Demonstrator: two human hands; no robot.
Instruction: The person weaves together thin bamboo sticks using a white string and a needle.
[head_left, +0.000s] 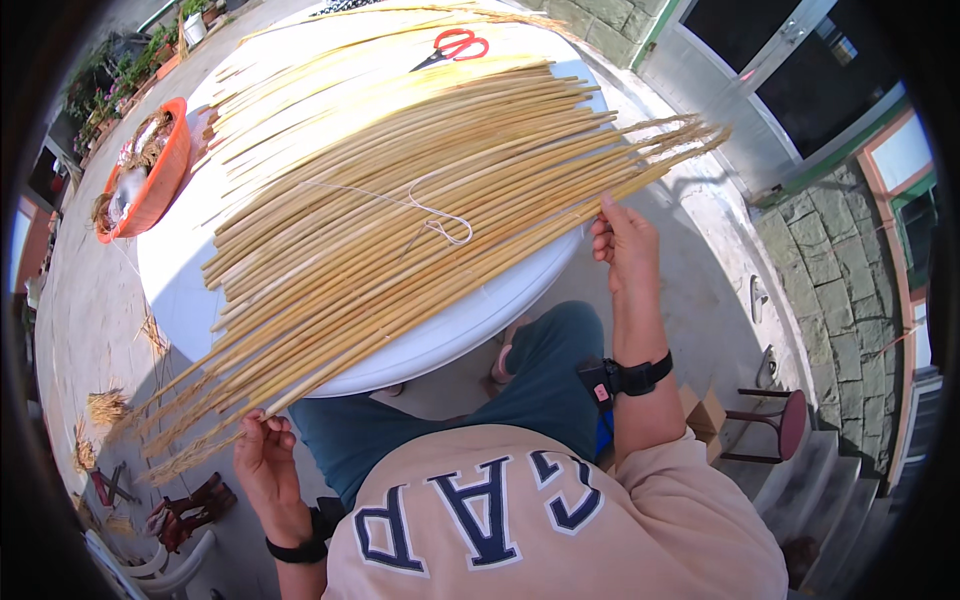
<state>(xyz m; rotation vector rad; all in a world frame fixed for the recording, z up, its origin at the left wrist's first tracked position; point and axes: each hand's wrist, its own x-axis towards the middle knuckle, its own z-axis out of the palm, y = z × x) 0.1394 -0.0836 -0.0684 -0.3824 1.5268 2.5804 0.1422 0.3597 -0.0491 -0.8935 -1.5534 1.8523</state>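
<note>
We pinch one long straw stalk (pixel 440 270) at each end, our left hand (pixel 265 450) and right hand (pixel 625 240) well apart, the straw bundle (pixel 400 190) spread between and beyond them on the white table (pixel 180 290).

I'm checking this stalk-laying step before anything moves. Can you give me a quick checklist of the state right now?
1. Left hand grips the near stalk's lower end: ok.
2. Right hand grips the same stalk near its upper end: ok.
3. Stalks lie roughly parallel across the white round table: ok.
4. White string lies loose on the stalks: ok.
5. Red-handled scissors lie at the table's far edge, away from both hands: ok.
6. String tied to anything: cannot tell.
</note>
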